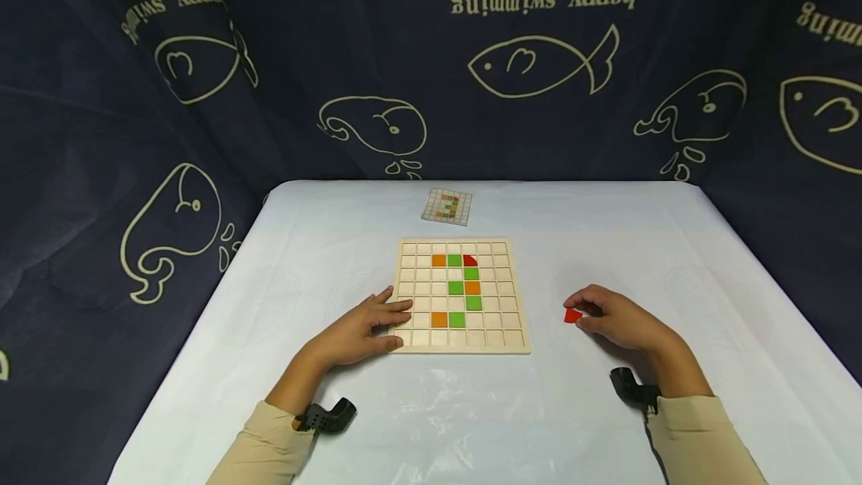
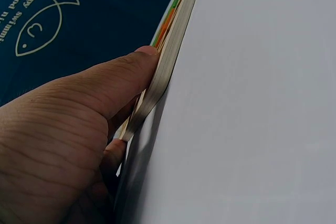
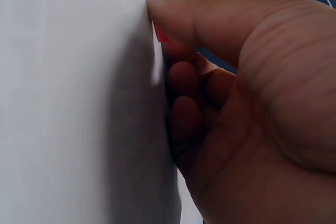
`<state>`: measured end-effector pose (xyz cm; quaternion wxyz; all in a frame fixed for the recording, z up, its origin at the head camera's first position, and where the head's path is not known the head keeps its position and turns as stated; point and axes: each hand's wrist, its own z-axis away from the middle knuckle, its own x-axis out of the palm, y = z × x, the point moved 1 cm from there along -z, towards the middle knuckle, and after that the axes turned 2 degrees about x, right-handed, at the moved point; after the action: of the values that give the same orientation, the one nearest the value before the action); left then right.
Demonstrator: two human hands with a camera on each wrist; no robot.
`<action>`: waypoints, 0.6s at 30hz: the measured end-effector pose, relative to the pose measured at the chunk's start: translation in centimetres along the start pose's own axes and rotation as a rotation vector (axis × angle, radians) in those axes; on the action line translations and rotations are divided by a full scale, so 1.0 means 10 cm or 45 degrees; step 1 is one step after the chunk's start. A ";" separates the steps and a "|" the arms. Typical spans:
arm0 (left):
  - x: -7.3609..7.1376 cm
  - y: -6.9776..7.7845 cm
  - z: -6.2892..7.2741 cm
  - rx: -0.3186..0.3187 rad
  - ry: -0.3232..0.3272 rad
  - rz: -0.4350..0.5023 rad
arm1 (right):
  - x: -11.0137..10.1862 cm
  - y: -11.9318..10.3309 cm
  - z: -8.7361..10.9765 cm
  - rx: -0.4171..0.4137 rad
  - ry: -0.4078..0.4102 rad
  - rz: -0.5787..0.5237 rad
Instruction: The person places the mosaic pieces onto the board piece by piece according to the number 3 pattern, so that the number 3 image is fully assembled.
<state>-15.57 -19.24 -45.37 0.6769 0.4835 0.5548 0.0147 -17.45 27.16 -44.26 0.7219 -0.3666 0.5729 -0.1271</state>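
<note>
A square wooden grid board [image 1: 494,320] lies on the table, with green and orange square tiles set in its cells. A red quarter-round tile [image 1: 469,261] sits near its top, beside a green tile [image 1: 454,260]. My left hand [image 1: 357,329] rests on the board's left edge, fingers spread over the outer cells; in the left wrist view the thumb [image 2: 126,74] lies along the board's side. Right of the board, my right hand [image 1: 622,320] pinches a small red tile [image 1: 572,316] between thumb and fingers, close over the table. The thumb covers part of that tile in the right wrist view.
Behind the board lies a small pattern card [image 1: 447,206] printed with a similar grid of coloured cells. The white-covered table [image 1: 323,245] is backed by a dark blue cloth [image 1: 404,36] with fish and whale drawings. A black camera mount [image 1: 330,416] is strapped to each wrist.
</note>
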 end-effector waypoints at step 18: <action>-0.01 0.02 0.01 -0.003 -0.007 -0.010 | 0.04 -0.06 -0.03 0.004 0.011 0.033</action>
<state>-15.46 -19.23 -45.14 0.6790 0.4804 0.5550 0.0115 -17.49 26.34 -44.14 0.7217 -0.3574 0.5805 -0.1200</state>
